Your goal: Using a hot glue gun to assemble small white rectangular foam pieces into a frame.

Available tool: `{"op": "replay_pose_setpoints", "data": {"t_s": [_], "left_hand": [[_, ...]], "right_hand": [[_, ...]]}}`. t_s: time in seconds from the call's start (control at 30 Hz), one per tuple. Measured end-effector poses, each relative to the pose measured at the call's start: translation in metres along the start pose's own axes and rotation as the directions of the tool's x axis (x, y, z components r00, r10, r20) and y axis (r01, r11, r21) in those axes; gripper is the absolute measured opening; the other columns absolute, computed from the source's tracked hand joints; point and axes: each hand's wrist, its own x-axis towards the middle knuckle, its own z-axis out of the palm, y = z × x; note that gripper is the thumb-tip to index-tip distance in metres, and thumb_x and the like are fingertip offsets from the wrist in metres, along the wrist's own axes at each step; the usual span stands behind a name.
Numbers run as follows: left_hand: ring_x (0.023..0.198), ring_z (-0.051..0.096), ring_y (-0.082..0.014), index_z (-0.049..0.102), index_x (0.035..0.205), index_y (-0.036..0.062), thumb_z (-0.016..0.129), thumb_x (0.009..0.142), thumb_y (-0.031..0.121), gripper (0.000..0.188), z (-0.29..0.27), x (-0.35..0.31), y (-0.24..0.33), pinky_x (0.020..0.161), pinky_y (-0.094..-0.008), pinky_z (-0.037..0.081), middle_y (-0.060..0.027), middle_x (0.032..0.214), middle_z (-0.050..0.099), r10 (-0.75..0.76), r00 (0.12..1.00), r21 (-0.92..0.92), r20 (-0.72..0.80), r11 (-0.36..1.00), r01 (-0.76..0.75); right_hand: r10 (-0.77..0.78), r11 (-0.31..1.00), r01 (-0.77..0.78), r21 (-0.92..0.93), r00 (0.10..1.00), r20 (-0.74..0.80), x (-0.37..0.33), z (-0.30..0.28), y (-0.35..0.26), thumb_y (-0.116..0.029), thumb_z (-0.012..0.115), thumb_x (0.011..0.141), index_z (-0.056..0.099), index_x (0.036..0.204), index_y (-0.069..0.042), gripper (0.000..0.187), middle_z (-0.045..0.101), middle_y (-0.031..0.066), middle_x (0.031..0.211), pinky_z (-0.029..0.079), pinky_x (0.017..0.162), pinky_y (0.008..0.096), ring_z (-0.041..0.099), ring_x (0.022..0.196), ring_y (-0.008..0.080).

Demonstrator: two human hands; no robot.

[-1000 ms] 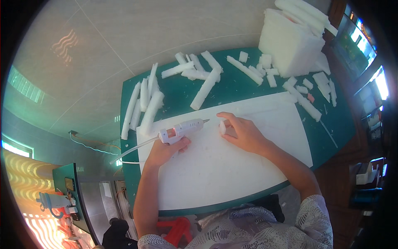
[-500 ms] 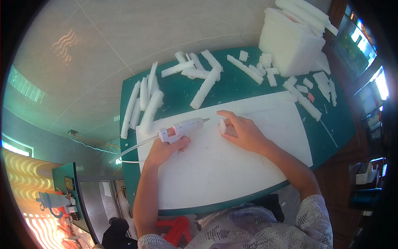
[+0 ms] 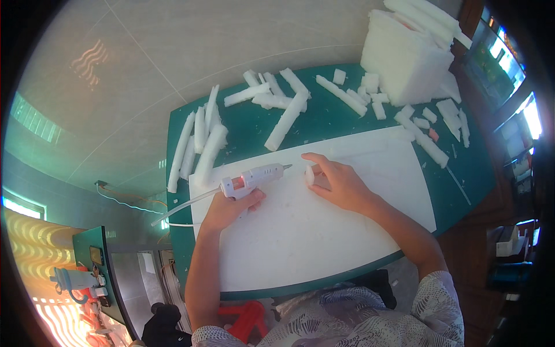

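Note:
My left hand is closed round the handle of a white hot glue gun, with a long glue stick poking out of its back end. The gun's nozzle points right. Just past that tip, my right hand pinches a small white foam piece between thumb and fingers, its index finger raised. A narrow gap lies between the nozzle and the foam. Both hands are over a large white board lying on a green table.
Long foam strips lie at the table's left, and more strips at the back. Small foam chunks and a white foam box stand back right. A thin glue stick lies at right. Below is a red stool.
Almost nothing differs. The hands, glue gun and foam piece keep nearly the same places, apart from a very slight shift.

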Motion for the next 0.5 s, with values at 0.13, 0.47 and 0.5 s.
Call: {"op": "replay_pose_setpoints", "data": {"t_s": [0.13,0.47,0.5], "left_hand": [[0.073,0.062,-0.0114,0.067,0.104,0.0003,0.072,0.086,0.017,0.025,0.0011,0.0004,0.0003,0.068,-0.0268,0.051,-0.0056,0.088,0.069,0.012,1.0,-0.018,0.003,1.0,-0.012],[0.072,0.061,-0.0114,0.067,0.105,0.0006,0.072,0.086,0.016,0.025,0.0024,-0.0005,0.004,0.067,-0.0266,0.05,-0.0055,0.087,0.068,-0.013,1.0,0.02,-0.009,1.0,0.013],[0.071,0.061,-0.0113,0.067,0.104,0.0006,0.071,0.086,0.016,0.024,0.0022,-0.0004,0.0036,0.067,-0.0266,0.05,-0.0054,0.086,0.068,-0.007,1.0,0.011,-0.005,1.0,0.007]], "right_hand": [[0.001,1.0,-0.001,0.008,1.0,-0.002,-0.0002,-0.0006,0.0,-0.009,0.073,0.082,0.043,0.136,-0.014,0.062,0.069,0.0124,0.101,0.054,0.084,0.0393,0.068,0.095,0.0311],[-0.002,1.0,0.002,-0.004,1.0,-0.006,0.0,-0.0004,0.001,-0.011,0.073,0.082,0.043,0.135,-0.014,0.06,0.07,0.0125,0.099,0.053,0.083,0.0397,0.068,0.094,0.0317],[-0.01,1.0,0.01,-0.004,1.0,-0.008,0.0001,-0.0002,0.0012,-0.011,0.073,0.083,0.044,0.134,-0.014,0.06,0.07,0.0125,0.099,0.053,0.083,0.0399,0.068,0.094,0.0317]]}}
